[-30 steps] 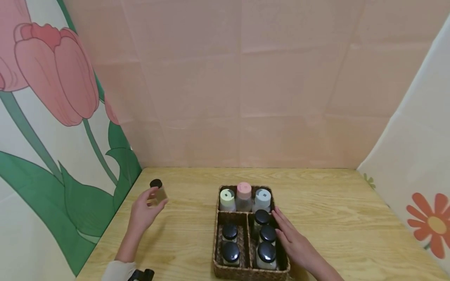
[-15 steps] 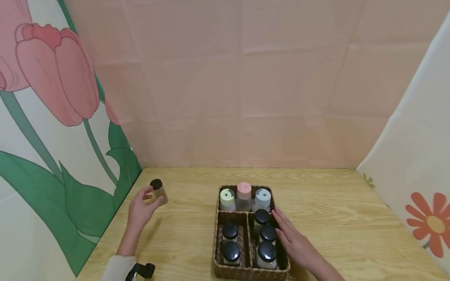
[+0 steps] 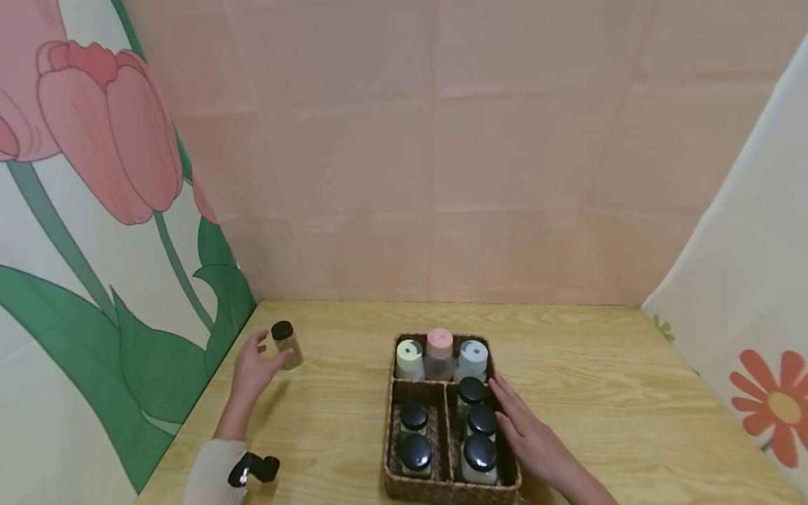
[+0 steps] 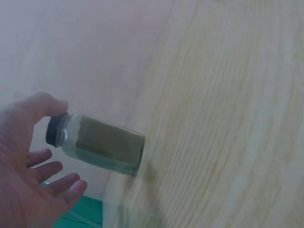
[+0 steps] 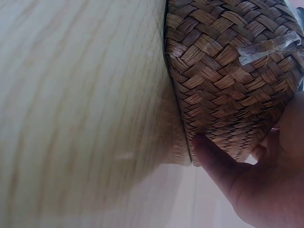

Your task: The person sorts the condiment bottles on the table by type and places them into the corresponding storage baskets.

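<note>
A glass spice jar [image 3: 290, 351] with a black lid stands on the table at the far left; greenish-brown powder fills most of it. My left hand [image 3: 251, 372] is beside the jar, its fingers parted and off the glass. In the left wrist view the thumb [image 4: 47, 105] lies close to the lid; whether it touches cannot be told. My right hand [image 3: 533, 442] rests with extended fingers along the right side of a woven basket [image 3: 451, 491]. The right wrist view has the thumb [image 5: 216, 154] against the basket's weave [image 5: 228, 76].
Three bottles with yellow [image 3: 409, 351], pink [image 3: 439, 342] and pale blue [image 3: 473, 352] caps fill the basket's back compartment. Two black-lidded jars [image 3: 416, 452] stand front left and three more [image 3: 480, 452] front right. A pink cloth [image 3: 435, 175] hangs behind the wooden table [image 3: 606, 372].
My left hand has let go of the spice jar, its fingers spreading and drawing back to the left. The jar stays at the far left. The right hand has kept its place on the basket.
</note>
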The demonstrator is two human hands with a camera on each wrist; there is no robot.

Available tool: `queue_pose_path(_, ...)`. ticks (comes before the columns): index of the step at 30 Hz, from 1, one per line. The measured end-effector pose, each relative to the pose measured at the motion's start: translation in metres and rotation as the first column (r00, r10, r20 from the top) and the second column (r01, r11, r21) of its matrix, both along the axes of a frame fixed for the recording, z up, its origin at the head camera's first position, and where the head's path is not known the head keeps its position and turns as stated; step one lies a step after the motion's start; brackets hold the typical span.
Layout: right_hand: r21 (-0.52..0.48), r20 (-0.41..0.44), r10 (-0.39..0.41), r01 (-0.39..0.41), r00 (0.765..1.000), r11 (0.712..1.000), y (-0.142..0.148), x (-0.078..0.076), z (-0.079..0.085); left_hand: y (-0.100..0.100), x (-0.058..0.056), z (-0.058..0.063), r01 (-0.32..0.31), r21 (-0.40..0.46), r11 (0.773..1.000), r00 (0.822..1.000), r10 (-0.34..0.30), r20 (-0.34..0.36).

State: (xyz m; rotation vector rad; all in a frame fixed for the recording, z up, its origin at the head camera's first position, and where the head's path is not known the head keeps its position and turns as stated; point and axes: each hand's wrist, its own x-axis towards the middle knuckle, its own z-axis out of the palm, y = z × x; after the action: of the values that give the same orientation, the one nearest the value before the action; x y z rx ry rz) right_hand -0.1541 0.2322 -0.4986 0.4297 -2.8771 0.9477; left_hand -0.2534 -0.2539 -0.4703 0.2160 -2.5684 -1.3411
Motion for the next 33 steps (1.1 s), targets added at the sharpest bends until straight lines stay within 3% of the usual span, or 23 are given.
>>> queue_pose_path(10,-0.01,0.032,-0.014,0.014,0.999,1.0,-0.001,0.002,-0.001,0.0,-0.018,-0.007,0.029,0.065,0.997,0.997,-0.034,0.07)
queue_pose_path(23,-0.015,0.051,-0.017,0.018,0.999,1.0,-0.001,0.002,0.0,0.002,-0.024,-0.015,0.028,0.117,0.993,0.996,-0.038,0.081)
queue_pose_path(33,-0.014,0.023,-0.007,0.007,1.0,1.0,-0.001,0.001,0.001,0.004,-0.027,-0.014,0.021,0.126,0.992,0.996,-0.031,0.083)
